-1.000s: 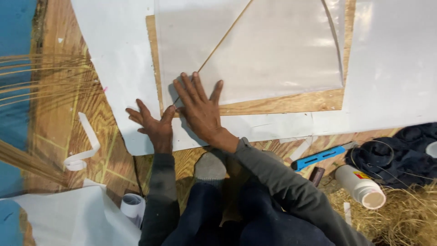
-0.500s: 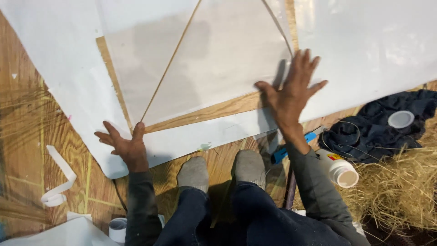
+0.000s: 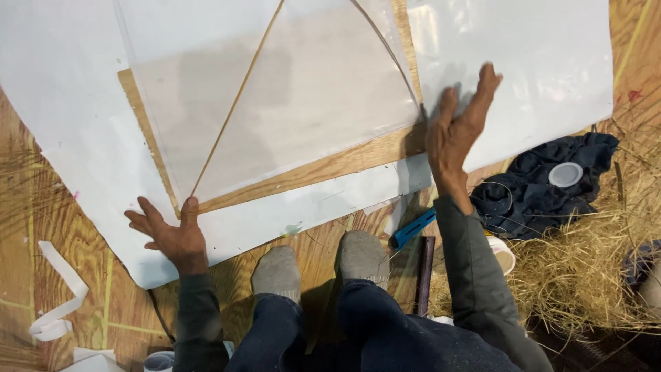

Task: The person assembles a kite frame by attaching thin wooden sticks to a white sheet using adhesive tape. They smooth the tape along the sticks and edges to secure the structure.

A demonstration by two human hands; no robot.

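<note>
Both palms press flat and splayed, gripping nothing: left hand [image 3: 169, 234] on the white sheet [image 3: 82, 138], right hand [image 3: 458, 131] beside the thin stick [image 3: 237, 100]. A slip could crease it.

The left hand [image 3: 169, 234] is held flat, palm down, with the fingers spread wide and the thumb pointed up and away from the body. Its wrist is bent back slightly, and the forearm, covered by a dark grey sleeve, is drawn in close to the left knee. The right hand [image 3: 458, 127] is stretched further forward, palm down, fingers extended and fanned loosely. The right arm is reached out, nearly straight.
</note>
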